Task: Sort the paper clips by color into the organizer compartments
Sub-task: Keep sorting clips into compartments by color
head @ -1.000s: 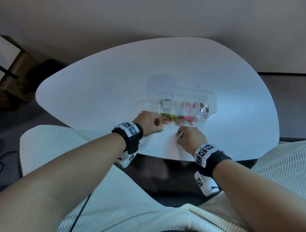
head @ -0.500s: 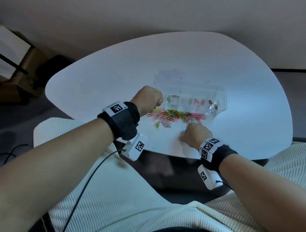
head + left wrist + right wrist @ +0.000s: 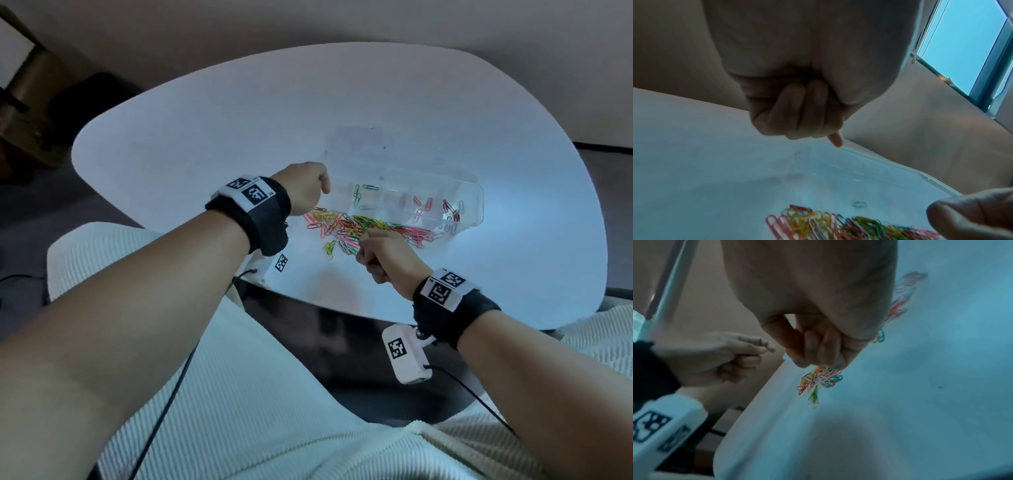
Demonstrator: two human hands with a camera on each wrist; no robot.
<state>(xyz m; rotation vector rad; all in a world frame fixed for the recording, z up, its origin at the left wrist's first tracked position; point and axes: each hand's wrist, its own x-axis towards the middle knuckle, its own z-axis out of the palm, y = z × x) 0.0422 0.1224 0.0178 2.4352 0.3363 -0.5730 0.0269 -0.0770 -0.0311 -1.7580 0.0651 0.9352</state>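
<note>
A clear organizer lies on the white table; a few green, red and dark paper clips lie in its compartments. In front of it sprawls a mixed pile of paper clips. My left hand hovers over the organizer's left end, fingers curled. The left wrist view shows no clip in my left hand above the organizer's rim. My right hand is bunched at the pile's near edge. Its fingertips touch the pile; any clip between them is hidden.
The table's near edge runs just behind my right wrist, above my lap in cream ribbed fabric. Brown furniture stands on the dark floor at the far left. Cables hang from both wrist cameras.
My left hand has left the pile and risen to the organizer's left end. My right hand has moved forward from the bare table into the pile's near edge.
</note>
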